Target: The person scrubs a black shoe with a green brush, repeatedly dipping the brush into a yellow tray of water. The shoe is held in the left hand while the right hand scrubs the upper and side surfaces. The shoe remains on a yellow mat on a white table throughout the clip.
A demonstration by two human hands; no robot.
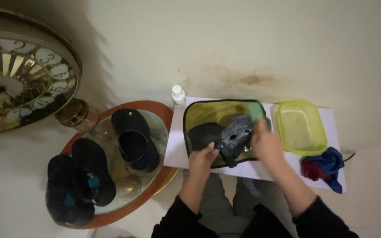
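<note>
A black sandal [231,137] with a grey striped sole lies inside a yellow-green tub [199,110] with a dark rim. My left hand [202,159] grips the sandal at its near edge. My right hand [265,143] presses a green sponge [256,111] against the sandal's far end; the hand is blurred.
A round glass-topped table [155,185] at left carries three more black sandals [134,139]. A large wall clock [20,72] is at far left. A white bottle [178,94], an empty yellow-green container [300,128] and a red-and-blue cloth [325,166] sit on the white board [175,150].
</note>
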